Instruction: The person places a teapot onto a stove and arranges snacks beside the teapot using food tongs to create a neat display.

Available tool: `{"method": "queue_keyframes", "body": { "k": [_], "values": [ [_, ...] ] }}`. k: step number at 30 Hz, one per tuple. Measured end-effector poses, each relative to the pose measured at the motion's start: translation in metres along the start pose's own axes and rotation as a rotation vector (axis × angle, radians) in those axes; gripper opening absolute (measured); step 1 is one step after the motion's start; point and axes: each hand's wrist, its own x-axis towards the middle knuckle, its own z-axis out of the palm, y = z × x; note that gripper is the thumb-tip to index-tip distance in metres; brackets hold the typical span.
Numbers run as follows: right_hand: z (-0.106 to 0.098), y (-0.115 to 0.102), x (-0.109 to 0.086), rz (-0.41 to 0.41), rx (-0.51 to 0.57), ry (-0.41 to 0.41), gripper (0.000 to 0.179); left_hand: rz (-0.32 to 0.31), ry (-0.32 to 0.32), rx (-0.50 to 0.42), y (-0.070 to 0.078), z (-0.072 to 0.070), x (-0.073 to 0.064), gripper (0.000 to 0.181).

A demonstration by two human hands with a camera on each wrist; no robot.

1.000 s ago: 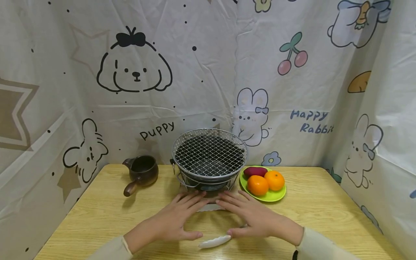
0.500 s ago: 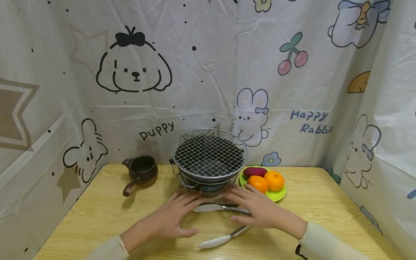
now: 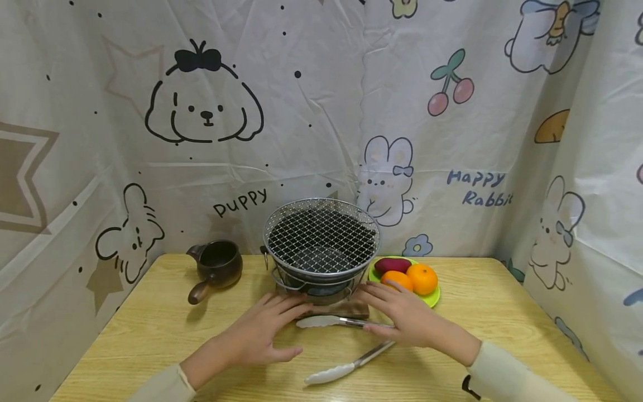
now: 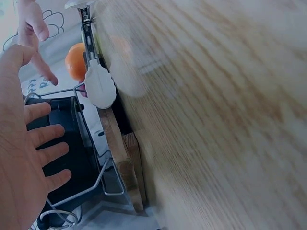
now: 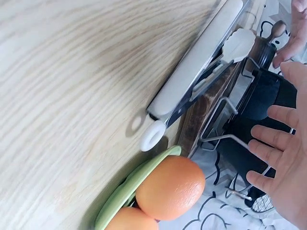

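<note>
My left hand (image 3: 256, 329) is held with fingers extended and thumb apart, at the front left of a round tabletop grill (image 3: 321, 240). My right hand (image 3: 404, 315), fingers also extended, hovers at the grill's front right, near the fruit. Both hands hold nothing. Between them a pair of tongs (image 3: 370, 356) with white scalloped tips lies spread on the table; my right hand hides its joined end in the head view. The grill, topped with a wire mesh, stands on a wooden board (image 4: 117, 148). Both wrist views show the fingers in front of the grill's dark body.
On the right, a green plate (image 3: 429, 301) bears two oranges (image 3: 422, 278) and a purple sweet potato (image 3: 392, 265). A dark brown pot (image 3: 221, 262) with a side handle stands at the left. A printed curtain (image 3: 311, 111) surrounds the wooden table (image 3: 150, 335).
My hands have moved apart: the right hand has shifted right, toward the plate, the left slightly left. More of the tongs and the wooden board now shows. The grill has stayed put.
</note>
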Motion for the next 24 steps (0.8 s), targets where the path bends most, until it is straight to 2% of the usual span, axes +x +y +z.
{"method": "queue_keyframes", "body": {
  "k": [5, 13, 18, 24],
  "values": [
    [0.003, 0.01, 0.0, -0.019, -0.052, 0.044, 0.054, 0.067, 0.11, 0.046, -0.002, 0.001, 0.001, 0.072],
    [0.008, 0.02, 0.005, -0.018, -0.096, -0.003, 0.048, 0.155, 0.323, 0.088, -0.005, -0.004, 0.0, 0.056],
    [0.013, 0.024, 0.011, -0.032, -0.138, -0.034, 0.047, 0.184, 0.423, 0.118, -0.013, -0.008, -0.001, 0.043],
    [0.018, 0.028, 0.017, -0.03, -0.156, -0.062, 0.047, 0.174, 0.523, 0.138, -0.024, -0.016, -0.003, 0.036]
  ]
}}
